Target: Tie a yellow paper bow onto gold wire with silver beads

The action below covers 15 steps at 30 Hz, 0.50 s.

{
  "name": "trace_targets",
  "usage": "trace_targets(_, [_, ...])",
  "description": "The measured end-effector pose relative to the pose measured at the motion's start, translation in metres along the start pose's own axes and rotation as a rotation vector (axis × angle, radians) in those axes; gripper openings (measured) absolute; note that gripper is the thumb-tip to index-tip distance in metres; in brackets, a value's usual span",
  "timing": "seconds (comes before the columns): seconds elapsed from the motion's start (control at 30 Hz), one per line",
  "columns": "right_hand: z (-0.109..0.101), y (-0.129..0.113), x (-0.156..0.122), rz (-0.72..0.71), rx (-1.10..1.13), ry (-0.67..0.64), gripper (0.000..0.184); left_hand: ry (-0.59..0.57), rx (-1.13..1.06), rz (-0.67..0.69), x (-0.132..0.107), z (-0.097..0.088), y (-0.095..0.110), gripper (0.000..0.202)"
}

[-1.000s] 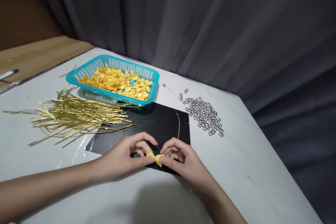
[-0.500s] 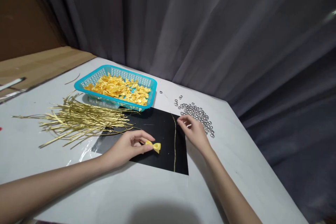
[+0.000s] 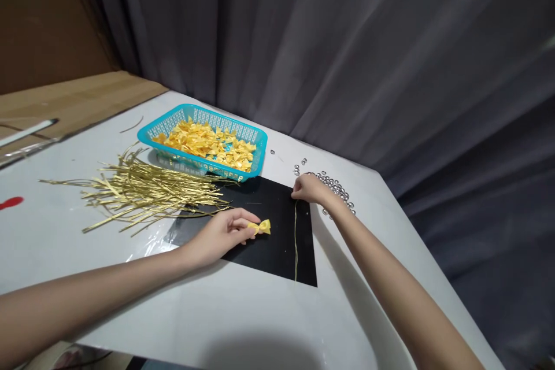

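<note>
My left hand (image 3: 221,234) lies at the near edge of the black mat (image 3: 277,257), shut on a small yellow ribbon bow (image 3: 260,227) by its left side. At the mat's far edge, my right hand (image 3: 307,188) has its fingertips pinched on the top end of a thin gold wire (image 3: 296,240). The wire runs straight down the mat. Just behind that hand is a heap of silver beads (image 3: 336,186), partly hidden by my wrist.
A turquoise plastic basket (image 3: 225,119) full of yellow ribbon pieces (image 3: 203,145) stands behind the mat. To its left lies a pile of gold strips (image 3: 147,192) on a white table (image 3: 260,324). Cardboard (image 3: 65,98) lies beyond the table's left edge.
My right hand has moved left from above the beads onto the wire's top end, and its fingers have closed. My left hand still holds the bow. The view has shifted slightly.
</note>
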State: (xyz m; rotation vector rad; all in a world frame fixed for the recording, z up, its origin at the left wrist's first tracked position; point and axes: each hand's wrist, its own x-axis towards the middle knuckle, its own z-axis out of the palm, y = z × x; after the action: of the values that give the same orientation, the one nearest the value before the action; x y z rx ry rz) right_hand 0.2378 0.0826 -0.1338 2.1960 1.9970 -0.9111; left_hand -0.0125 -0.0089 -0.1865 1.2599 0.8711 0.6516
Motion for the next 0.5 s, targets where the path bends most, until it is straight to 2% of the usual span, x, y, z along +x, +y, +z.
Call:
trace_targets(0.17, [0.012,0.006,-0.038,-0.171,0.410,-0.056,0.016,-0.017,-0.007,0.003,-0.001,-0.001,0.002,0.028])
trace_targets(0.33, [0.046,0.001,-0.081,-0.271,0.871,-0.071,0.028,-0.032,-0.031,0.014,0.000,-0.001,0.002,0.024])
trace_targets(0.5, [0.077,-0.008,-0.102,-0.259,1.090,-0.088,0.030,-0.031,-0.040,0.041,0.001,-0.002,0.002,0.023])
